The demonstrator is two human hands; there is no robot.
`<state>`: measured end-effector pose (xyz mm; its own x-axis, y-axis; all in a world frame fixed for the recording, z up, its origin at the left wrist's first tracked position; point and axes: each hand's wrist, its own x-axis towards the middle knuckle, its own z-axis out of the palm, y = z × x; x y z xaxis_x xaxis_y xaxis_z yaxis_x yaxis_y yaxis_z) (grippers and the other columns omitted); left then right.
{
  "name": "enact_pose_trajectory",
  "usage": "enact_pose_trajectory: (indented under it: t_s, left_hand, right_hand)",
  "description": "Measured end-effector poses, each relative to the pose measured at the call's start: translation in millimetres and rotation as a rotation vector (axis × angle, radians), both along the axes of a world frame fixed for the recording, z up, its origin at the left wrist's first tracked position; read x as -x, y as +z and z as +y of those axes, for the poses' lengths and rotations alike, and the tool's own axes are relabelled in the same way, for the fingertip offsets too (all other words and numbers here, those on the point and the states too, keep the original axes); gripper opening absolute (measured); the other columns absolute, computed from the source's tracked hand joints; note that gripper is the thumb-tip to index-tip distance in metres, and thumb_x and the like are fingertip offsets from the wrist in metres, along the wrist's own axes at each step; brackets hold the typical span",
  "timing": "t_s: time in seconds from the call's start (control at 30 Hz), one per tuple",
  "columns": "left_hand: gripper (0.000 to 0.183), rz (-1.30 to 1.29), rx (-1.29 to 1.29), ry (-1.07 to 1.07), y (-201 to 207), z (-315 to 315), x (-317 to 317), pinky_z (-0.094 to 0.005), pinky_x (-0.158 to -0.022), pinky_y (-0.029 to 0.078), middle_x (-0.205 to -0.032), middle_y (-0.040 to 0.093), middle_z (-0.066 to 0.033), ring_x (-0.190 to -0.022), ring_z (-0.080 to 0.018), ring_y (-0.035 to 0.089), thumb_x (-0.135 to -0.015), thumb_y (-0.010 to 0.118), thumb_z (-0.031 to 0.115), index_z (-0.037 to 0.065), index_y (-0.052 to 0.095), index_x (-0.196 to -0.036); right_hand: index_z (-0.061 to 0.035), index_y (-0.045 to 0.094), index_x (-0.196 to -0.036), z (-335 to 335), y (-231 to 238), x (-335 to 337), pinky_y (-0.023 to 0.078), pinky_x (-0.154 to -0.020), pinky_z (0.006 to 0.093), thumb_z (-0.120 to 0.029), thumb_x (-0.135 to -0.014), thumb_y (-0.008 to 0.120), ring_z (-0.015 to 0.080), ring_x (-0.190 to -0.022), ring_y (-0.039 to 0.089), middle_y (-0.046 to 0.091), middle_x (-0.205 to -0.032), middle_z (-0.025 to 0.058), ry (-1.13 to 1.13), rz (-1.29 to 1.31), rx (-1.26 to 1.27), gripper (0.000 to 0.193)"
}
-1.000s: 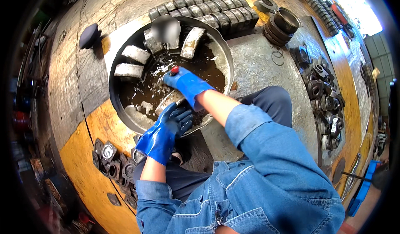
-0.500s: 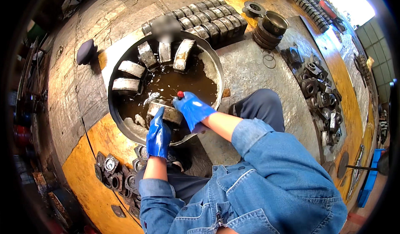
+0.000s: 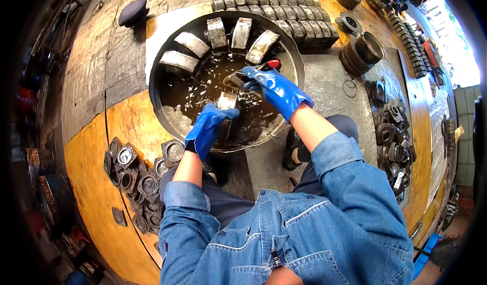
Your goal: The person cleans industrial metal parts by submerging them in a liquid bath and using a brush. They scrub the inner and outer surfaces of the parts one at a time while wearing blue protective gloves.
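My left hand (image 3: 207, 126), in a blue rubber glove, grips a wet metal ring-like part (image 3: 227, 101) low over the brown liquid of a wide round tub (image 3: 156, 94). The glove hides much of that part. In my right hand (image 3: 276, 88), also gloved in blue, is a paintbrush (image 3: 234, 80) with a red-ended handle. Its brown bristles point left, just above the held part and apart from it. Several similar metal parts (image 3: 217, 33) lean along the tub's far inner wall, partly out of the liquid.
Rows of dark metal rings (image 3: 299, 30) stand behind the tub. Stacked round pans (image 3: 356, 61) are at the far right. Loose flanged castings (image 3: 148, 184) lie on the left, and more castings (image 3: 393, 132) on the right. A dark cap-like object (image 3: 133, 14) sits far left.
The held part has turned from lying crosswise to more end-on. My right hand has lifted away from it, and the brush now shows. The whole view has shifted.
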<state>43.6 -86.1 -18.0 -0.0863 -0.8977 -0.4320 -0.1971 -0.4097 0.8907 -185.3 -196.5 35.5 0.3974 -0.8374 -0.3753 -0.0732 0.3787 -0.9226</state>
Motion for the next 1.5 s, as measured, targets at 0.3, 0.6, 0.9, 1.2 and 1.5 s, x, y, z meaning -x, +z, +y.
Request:
enact_pose_trajectory:
  t_s: [0.3,0.6,0.9,1.2,1.5]
  left_hand:
    - [0.052,-0.283,-0.215,0.019,45.0,-10.0,22.6,-0.0414,-0.078,0.057,-0.086,0.075,-0.0228,-0.085,-0.0327,0.076,-0.079,0.078,0.042,-0.006,0.074,-0.101]
    - [0.056,-0.369,-0.32,0.019,66.5,-13.3,27.0,-0.0417,-0.083,0.057,-0.093,0.077,-0.0234,-0.091,-0.0347,0.076,-0.078,0.076,0.04,-0.006,0.074,-0.11]
    - [0.068,-0.458,-0.286,-0.018,54.2,-13.6,21.0,-0.0432,-0.091,0.057,-0.111,0.075,-0.0249,-0.105,-0.0369,0.074,-0.073,0.083,0.043,-0.001,0.07,-0.125]
    - [0.064,-0.544,-0.271,-0.007,63.2,-2.5,32.4,-0.0426,-0.085,0.057,-0.105,0.075,-0.0218,-0.094,-0.0325,0.074,-0.073,0.086,0.035,-0.003,0.067,-0.121]
    - [0.05,-0.267,-0.143,0.188,32.6,2.8,36.5,-0.0377,-0.074,0.057,-0.093,0.076,-0.0158,-0.08,-0.0248,0.072,-0.069,0.087,0.016,-0.006,0.07,-0.11]
  right_hand:
    - [-0.0135,0.075,-0.124,-16.2,-48.7,-1.9,0.05,-0.074,0.0238,-0.038,-0.106,0.054,0.0104,-0.081,0.065,0.073,-0.099,0.0031,0.234,0.2,-0.069,0.037]
    - [-0.0073,0.07,-0.133,-4.8,-56.1,-31.0,0.052,-0.096,0.0404,-0.05,-0.097,0.057,0.031,-0.109,0.072,0.075,-0.119,0.016,0.24,0.783,-0.1,0.057]
    - [-0.005,0.072,-0.129,-7.5,-36.3,-8.5,0.054,-0.092,0.0358,-0.033,-0.104,0.057,0.0223,-0.103,0.071,0.073,-0.123,0.013,0.167,0.073,-0.073,0.041]
    - [-0.0022,0.072,-0.125,-20.3,-40.5,2.0,0.055,-0.082,0.0296,-0.027,-0.106,0.057,0.0147,-0.09,0.066,0.073,-0.11,0.0086,0.177,-0.092,-0.073,0.035]
    - [-0.0046,0.072,-0.128,-15.0,-60.0,-21.8,0.051,-0.091,0.0358,-0.045,-0.098,0.063,0.0237,-0.096,0.07,0.076,-0.113,0.0135,0.172,0.537,-0.18,0.051]
